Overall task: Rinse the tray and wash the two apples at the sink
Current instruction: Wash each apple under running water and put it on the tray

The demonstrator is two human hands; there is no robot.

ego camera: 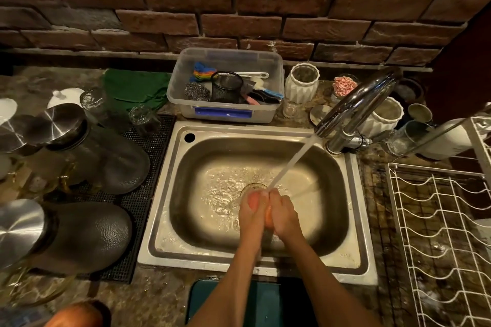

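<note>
Both my hands clasp one reddish apple [255, 200] over the middle of the steel sink [170, 210]. My left hand [251, 216] wraps its left side, my right hand [283, 214] its right side. Water streams from the chrome tap [356, 103] onto the fingers and the apple. A dark teal tray [265, 302] lies on the counter in front of the sink, partly hidden under my forearms. A second apple [75, 316] shows at the bottom left edge of the view.
Glass jars with steel lids [66, 127] crowd a black mat on the left. A clear plastic box of scrubbers [225, 87] stands behind the sink. White vases [301, 82] flank the tap. A white wire dish rack [438, 233] fills the right.
</note>
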